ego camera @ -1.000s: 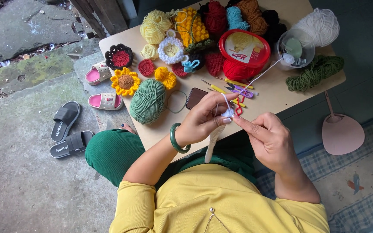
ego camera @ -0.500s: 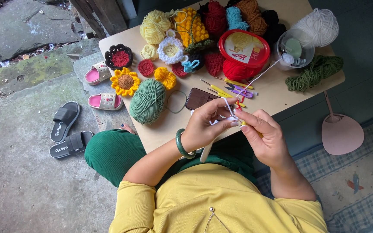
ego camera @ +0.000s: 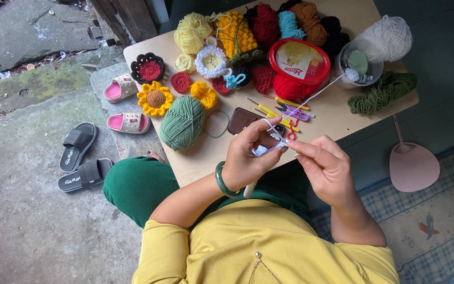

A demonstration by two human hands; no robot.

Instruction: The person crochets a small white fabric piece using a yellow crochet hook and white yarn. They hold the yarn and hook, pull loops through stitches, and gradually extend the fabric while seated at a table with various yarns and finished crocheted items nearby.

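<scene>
Head view, person seated at a light wooden desk [ego camera: 342, 113]. Left hand [ego camera: 250, 155] is curling closed, grasping a white-handled crochet hook [ego camera: 249, 188] whose handle is sticking out below the palm. Right hand [ego camera: 326, 164] is pinching, thumb and forefinger closed on a small white crocheted piece [ego camera: 261, 150] held between the two hands, just above the desk's near edge. One thin white yarn strand [ego camera: 316, 95] is running from the piece up to a clear plastic bowl [ego camera: 361, 66].

Count on desk: one sage-green yarn ball [ego camera: 183, 122] just left of the left hand; one dark phone [ego camera: 243, 119] partly hidden behind the fingers; one round red-lidded tub [ego camera: 299, 60]; one loose white yarn ball [ego camera: 387, 37]; one dark green yarn bundle [ego camera: 382, 92]; one crocheted sunflower [ego camera: 155, 98].

Floor, left: two pink-and-cream slippers [ego camera: 127, 122], two black slide sandals [ego camera: 77, 144]. One pink flat paddle-shaped fan [ego camera: 413, 167] is lying at right.
</scene>
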